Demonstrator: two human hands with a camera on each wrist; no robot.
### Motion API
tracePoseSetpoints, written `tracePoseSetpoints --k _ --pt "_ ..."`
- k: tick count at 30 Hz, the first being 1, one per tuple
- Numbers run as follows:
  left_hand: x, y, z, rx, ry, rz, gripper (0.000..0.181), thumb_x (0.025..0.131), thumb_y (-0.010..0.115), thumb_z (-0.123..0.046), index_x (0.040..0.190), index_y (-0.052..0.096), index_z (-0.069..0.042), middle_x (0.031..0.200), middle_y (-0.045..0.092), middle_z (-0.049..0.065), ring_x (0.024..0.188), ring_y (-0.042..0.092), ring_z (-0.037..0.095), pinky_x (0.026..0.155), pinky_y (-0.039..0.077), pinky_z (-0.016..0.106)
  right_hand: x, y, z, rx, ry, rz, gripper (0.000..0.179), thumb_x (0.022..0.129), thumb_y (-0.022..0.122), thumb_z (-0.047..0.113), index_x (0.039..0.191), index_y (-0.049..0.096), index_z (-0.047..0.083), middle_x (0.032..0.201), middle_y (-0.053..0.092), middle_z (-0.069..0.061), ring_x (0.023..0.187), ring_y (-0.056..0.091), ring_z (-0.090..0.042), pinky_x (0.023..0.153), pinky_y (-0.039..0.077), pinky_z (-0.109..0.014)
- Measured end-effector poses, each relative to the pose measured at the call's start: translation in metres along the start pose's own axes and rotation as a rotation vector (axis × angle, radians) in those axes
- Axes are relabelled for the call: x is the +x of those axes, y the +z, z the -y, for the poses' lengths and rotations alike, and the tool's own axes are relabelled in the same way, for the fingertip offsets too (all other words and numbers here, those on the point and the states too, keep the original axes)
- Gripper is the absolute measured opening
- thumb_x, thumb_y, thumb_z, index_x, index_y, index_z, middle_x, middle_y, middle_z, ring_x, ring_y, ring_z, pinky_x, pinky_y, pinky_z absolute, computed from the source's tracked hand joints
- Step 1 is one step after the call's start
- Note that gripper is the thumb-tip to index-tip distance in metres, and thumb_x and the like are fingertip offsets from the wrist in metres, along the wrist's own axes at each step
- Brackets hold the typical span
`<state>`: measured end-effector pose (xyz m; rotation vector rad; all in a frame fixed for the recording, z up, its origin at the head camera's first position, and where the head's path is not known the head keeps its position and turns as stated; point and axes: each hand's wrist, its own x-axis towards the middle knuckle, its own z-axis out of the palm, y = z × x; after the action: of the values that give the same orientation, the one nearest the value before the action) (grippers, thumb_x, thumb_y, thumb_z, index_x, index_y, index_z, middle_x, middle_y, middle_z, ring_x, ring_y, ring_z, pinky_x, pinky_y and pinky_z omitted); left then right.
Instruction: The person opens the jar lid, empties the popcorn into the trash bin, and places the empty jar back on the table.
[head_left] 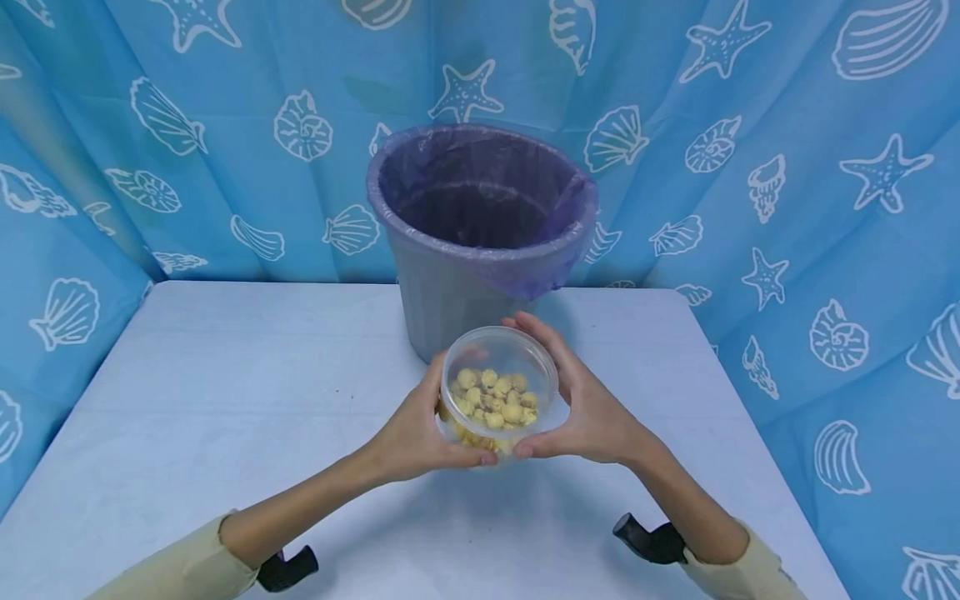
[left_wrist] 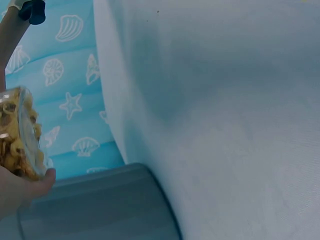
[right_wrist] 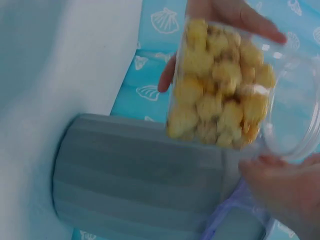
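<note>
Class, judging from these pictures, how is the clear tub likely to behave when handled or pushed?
The clear tub is probably light for its size, as the yellow pieces inside look puffy. It looks smooth and glossy, so it may be slippery. Its round rim suggests it might roll if laid on its side.

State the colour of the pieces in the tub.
The pieces are mostly yellow; the right wrist view shows it best.
</note>
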<state>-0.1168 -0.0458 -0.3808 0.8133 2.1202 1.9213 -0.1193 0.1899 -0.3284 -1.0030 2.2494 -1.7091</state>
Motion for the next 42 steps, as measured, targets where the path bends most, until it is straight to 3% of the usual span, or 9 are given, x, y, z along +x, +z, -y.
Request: tracePoseSetpoints --k 3,9,13,21,24,27,33,37,42 --pt "0.002 0.001 0.0 0.002 0.009 -0.055 0.11 0.07 0.092 -0.019 0.155 0.023 -0.022 0.15 0.039 -0.004 0.127 0.046 0.019 0.099 0.045 0.047 -0.002 0.007 0.002 -0.053 0.039 -0.099 0.114 0.076 0.085 0.049 0.16 0.016 0.015 0.162 0.024 -0.006 0.148 0.018 -0.026 0.112 0.013 -0.069" --pt "0.006 0.006 0.001 -0.024 0.007 -0.092 0.109 0.072 0.092 -0.025 0.155 0.021 -0.022 0.152 0.035 -0.002 0.13 0.046 0.019 0.102 0.046 0.042 -0.002 0.019 0.004 -0.071 0.153 -0.202 0.108 0.078 0.087 0.039 0.158 0.018 0.014 0.158 0.028 -0.005 0.145 0.025 -0.028 0.112 0.02 -0.066" --pt "0.006 0.005 0.001 -0.02 -0.015 -0.067 0.109 0.071 0.092 -0.021 0.154 0.022 -0.021 0.151 0.036 -0.003 0.129 0.046 0.019 0.102 0.045 0.043 -0.002 0.015 0.003 -0.03 0.141 -0.167 0.105 0.079 0.086 0.038 0.157 0.021 0.013 0.157 0.03 -0.007 0.142 0.028 -0.03 0.109 0.025 -0.067" --pt "0.001 0.0 -0.002 -0.02 -0.023 0.051 0.109 0.068 0.092 -0.013 0.153 0.025 -0.019 0.15 0.04 -0.004 0.128 0.045 0.02 0.1 0.041 0.05 -0.005 -0.005 0.0 0.07 0.083 0.049 0.108 0.078 0.087 0.033 0.158 0.019 0.009 0.157 0.027 -0.012 0.141 0.027 -0.035 0.108 0.028 -0.065" --pt "0.0 0.001 -0.002 0.003 -0.02 0.033 0.109 0.068 0.092 -0.015 0.154 0.024 -0.019 0.149 0.04 -0.004 0.127 0.044 0.02 0.1 0.041 0.05 -0.006 -0.004 0.0 0.081 0.057 0.031 0.111 0.078 0.087 0.036 0.159 0.015 0.009 0.16 0.024 -0.012 0.143 0.024 -0.033 0.11 0.025 -0.065" --pt "0.002 0.004 -0.001 0.013 -0.018 -0.018 0.11 0.069 0.092 -0.019 0.155 0.023 -0.021 0.148 0.04 -0.003 0.128 0.044 0.019 0.102 0.04 0.049 -0.006 0.004 0.003 0.034 0.042 -0.066 0.115 0.077 0.086 0.044 0.16 0.014 0.01 0.162 0.023 -0.009 0.147 0.02 -0.029 0.112 0.018 -0.066" --pt "0.006 0.008 0.001 -0.006 -0.009 -0.086 0.108 0.07 0.093 -0.025 0.153 0.024 -0.022 0.15 0.038 -0.003 0.129 0.045 0.018 0.103 0.043 0.045 -0.004 0.018 0.008 -0.041 0.151 -0.223 0.11 0.076 0.087 0.043 0.159 0.019 0.016 0.159 0.028 -0.003 0.144 0.025 -0.027 0.11 0.023 -0.067" --pt "0.006 0.007 0.0 -0.004 -0.018 -0.078 0.109 0.07 0.093 -0.024 0.154 0.024 -0.022 0.15 0.037 -0.004 0.129 0.045 0.018 0.101 0.044 0.045 -0.002 0.016 0.008 -0.011 0.158 -0.193 0.107 0.077 0.087 0.039 0.158 0.021 0.015 0.158 0.029 -0.004 0.141 0.028 -0.03 0.108 0.03 -0.065" --pt "0.002 0.001 -0.002 -0.013 -0.034 -0.011 0.107 0.069 0.092 -0.017 0.153 0.026 -0.022 0.149 0.039 -0.006 0.126 0.046 0.02 0.098 0.044 0.048 -0.001 0.006 0.003 0.042 0.103 -0.063 0.106 0.076 0.088 0.041 0.156 0.024 0.013 0.156 0.031 -0.007 0.139 0.032 -0.033 0.105 0.034 -0.064"
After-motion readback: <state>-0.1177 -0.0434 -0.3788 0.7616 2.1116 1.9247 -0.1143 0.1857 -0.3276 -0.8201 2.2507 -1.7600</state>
